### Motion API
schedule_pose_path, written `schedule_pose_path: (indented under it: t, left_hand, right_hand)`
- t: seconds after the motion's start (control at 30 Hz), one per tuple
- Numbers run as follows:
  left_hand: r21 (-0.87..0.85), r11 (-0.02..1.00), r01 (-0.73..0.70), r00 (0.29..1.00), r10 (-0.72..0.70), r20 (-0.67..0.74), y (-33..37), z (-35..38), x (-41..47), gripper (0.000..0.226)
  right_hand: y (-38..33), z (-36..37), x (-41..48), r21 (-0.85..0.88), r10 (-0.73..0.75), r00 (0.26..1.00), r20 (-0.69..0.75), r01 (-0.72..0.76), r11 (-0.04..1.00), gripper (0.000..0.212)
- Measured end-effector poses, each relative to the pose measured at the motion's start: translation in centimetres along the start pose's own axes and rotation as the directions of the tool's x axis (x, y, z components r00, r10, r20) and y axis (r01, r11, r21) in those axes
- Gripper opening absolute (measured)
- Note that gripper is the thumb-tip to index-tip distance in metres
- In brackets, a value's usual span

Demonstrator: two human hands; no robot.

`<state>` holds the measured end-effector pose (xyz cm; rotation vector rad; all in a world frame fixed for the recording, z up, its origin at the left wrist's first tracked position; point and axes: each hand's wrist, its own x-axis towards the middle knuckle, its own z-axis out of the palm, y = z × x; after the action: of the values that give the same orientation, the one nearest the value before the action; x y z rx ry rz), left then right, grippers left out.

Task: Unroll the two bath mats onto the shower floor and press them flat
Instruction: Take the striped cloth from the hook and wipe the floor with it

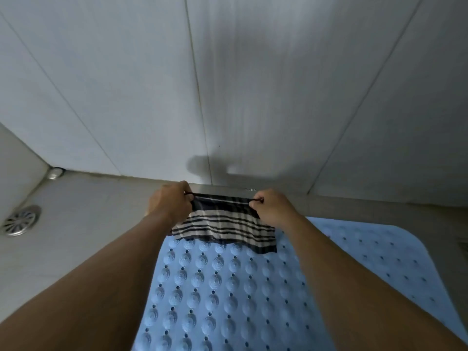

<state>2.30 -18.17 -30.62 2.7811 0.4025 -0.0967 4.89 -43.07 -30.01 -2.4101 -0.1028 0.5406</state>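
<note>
While both arms reach toward twelve o'clock, the left hand [169, 201] and right hand [272, 208] each pinch a top corner of a black-and-white striped mat [222, 224], fingers clenched on it. Its lower edge drapes over the blue studded mat [228, 287] lying on the shower floor [83, 224]; a drain [21, 220] sits at nine o'clock.

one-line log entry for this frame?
hands: left and right pinch striped cloth top corners | blue mat: flat on floor | drain: uncovered
</note>
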Motion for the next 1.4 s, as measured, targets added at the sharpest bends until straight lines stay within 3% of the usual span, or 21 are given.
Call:
schedule_pose_path:
  t: [0.1, 0.2, 0.3, 0.4, 0.5, 0.57, 0.77, 0.97, 1.4]
  left_hand:
    - [-0.037, 0.999, 0.01, 1.0, -0.01, -0.023, -0.2, 2.1, 1.7, 0.015]
    - [-0.022, 0.999, -0.03, 0.987, 0.026, -0.161, -0.1, 4.4, 2.2, 0.018]
    - [-0.007, 0.997, -0.079, 0.966, 0.075, -0.249, -0.7, 6.3, 1.4, 0.027]
    - [0.062, 0.979, -0.195, 0.974, 0.201, -0.106, -1.8, 8.8, 0.6, 0.041]
    - [0.062, 0.971, -0.229, 0.973, 0.23, -0.009, -2.4, 10.0, 0.7, 0.056]
    - [0.08, 0.971, -0.225, 0.973, 0.22, 0.068, -2.2, 10.0, 1.3, 0.06]
    - [0.222, 0.944, -0.243, 0.949, 0.183, 0.258, -0.5, 10.0, 2.8, 0.069]
    - [0.265, 0.94, -0.214, 0.947, 0.134, 0.291, 0.4, 10.6, 2.5, 0.082]
    - [0.27, 0.931, -0.246, 0.924, 0.141, 0.355, 7.4, 11.5, 1.2, 0.066]
  right_hand:
    - [0.3, 2.4, 2.1, -0.041, 0.025, 0.992, -0.123, -0.03, 0.999, 0.024]
    - [0.2, 3.9, 3.6, -0.103, -0.02, 0.939, -0.344, -0.017, 0.995, 0.018]
    - [0.3, 6.1, 3.8, -0.28, -0.124, 0.896, -0.426, 0.0, 0.96, 0.035]
    - [0.7, 8.5, 3.7, -0.396, -0.229, 0.923, -0.309, 0.094, 0.913, 0.038]
    - [1.1, 10.3, 4.1, -0.45, -0.193, 0.979, -0.06, 0.146, 0.881, 0.051]
    - [1.0, 10.7, 4.6, -0.454, -0.162, 0.987, 0.02, 0.154, 0.878, 0.058]
    - [1.8, 10.0, 6.1, -0.462, -0.093, 0.993, 0.076, 0.118, 0.879, 0.064]
    - [2.9, 8.5, 6.2, -0.468, -0.059, 0.992, 0.115, 0.107, 0.877, 0.067]
    - [7.1, 3.2, 5.0, -0.46, 0.0, 0.984, 0.179, 0.084, 0.884, 0.063]
